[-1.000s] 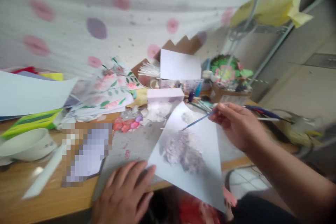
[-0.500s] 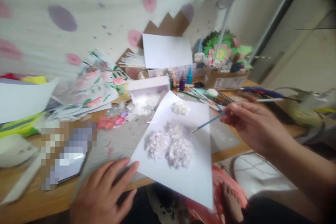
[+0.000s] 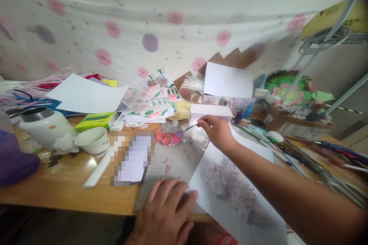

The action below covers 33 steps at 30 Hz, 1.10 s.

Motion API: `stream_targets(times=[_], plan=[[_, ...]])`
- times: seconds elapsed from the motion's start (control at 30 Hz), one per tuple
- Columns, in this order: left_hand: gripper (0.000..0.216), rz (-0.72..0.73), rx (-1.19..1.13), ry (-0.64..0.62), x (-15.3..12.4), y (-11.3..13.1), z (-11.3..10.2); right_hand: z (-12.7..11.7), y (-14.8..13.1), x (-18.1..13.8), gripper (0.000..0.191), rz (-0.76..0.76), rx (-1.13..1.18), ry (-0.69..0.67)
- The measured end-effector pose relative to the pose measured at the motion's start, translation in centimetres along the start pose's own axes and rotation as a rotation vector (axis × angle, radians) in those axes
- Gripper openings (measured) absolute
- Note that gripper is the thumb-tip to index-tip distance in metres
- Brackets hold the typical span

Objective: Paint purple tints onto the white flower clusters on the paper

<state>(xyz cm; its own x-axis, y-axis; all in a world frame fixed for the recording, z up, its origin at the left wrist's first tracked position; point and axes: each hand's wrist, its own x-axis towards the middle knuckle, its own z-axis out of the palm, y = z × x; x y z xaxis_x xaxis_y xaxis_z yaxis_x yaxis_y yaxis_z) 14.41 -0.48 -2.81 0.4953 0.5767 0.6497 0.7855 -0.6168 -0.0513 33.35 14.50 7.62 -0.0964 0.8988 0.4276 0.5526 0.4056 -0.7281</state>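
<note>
Paintbrush [image 3: 191, 127], pinched by the right hand [image 3: 216, 131], has moved beside purple paint [image 3: 179, 134]: dab lightly; left hand [image 3: 166, 210] lies spread, gripping nothing.

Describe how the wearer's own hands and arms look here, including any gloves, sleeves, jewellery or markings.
The left hand and right hand are both ungloved, with no rings or markings that I can make out. The right forearm is slender and sleeveless up to the picture's edge, with no watch or bracelet visible. The left forearm is out of view.
</note>
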Motion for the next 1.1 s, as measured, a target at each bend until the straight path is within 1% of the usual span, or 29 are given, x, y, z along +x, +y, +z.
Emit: stream_targets(times=[0.13, 0.3, 0.47, 0.57, 0.63, 0.7, 0.8, 0.9, 0.97, 1.03, 1.1], plan=[[0.041, 0.028, 0.019, 0.024, 0.1, -0.1, 0.2, 0.9, -0.1, 0.2, 0.018, -0.035, -0.086, -0.037], [0.039, 0.025, 0.014, 0.048, 0.2, -0.1, 0.3, 0.7, -0.3, 0.1, 0.018, -0.033, -0.139, -0.070], [0.040, 0.015, -0.005, 0.031, 0.1, -0.1, 0.5, 0.5, -0.3, 0.1, 0.022, -0.023, -0.135, -0.056], [0.041, 0.009, 0.003, 0.031, -0.1, -0.1, 0.4, 0.4, -0.4, -0.1, 0.019, -0.023, -0.110, -0.070], [0.043, 0.003, 0.008, 0.016, -0.2, 0.0, 0.3, -0.1, -0.7, -0.2, 0.018, -0.020, -0.077, -0.063], [0.045, 0.006, 0.007, 0.003, -0.2, 0.0, 0.3, -1.5, -1.2, -0.7, 0.021, -0.006, -0.025, -0.023], [0.048, -0.004, -0.013, 0.004, -0.1, 0.1, 0.4, -5.1, -1.3, -2.3, 0.029, 0.040, 0.070, 0.058], [0.042, -0.049, -0.038, -0.011, 0.0, 0.0, 0.2, -9.5, 0.0, -5.3, 0.028, 0.121, 0.290, 0.123], [0.039, -0.039, -0.010, -0.048, 0.3, -0.2, -0.1, -12.2, 1.5, -7.8, 0.026, 0.194, 0.457, 0.168], [0.042, 0.091, 0.058, -0.090, 0.7, -0.7, -0.2, -14.3, 3.2, -10.3, 0.027, 0.279, 0.527, 0.202], [0.045, 0.174, 0.101, -0.105, 1.1, -1.2, -0.3, -15.7, 4.7, -12.4, 0.029, 0.358, 0.532, 0.222]])
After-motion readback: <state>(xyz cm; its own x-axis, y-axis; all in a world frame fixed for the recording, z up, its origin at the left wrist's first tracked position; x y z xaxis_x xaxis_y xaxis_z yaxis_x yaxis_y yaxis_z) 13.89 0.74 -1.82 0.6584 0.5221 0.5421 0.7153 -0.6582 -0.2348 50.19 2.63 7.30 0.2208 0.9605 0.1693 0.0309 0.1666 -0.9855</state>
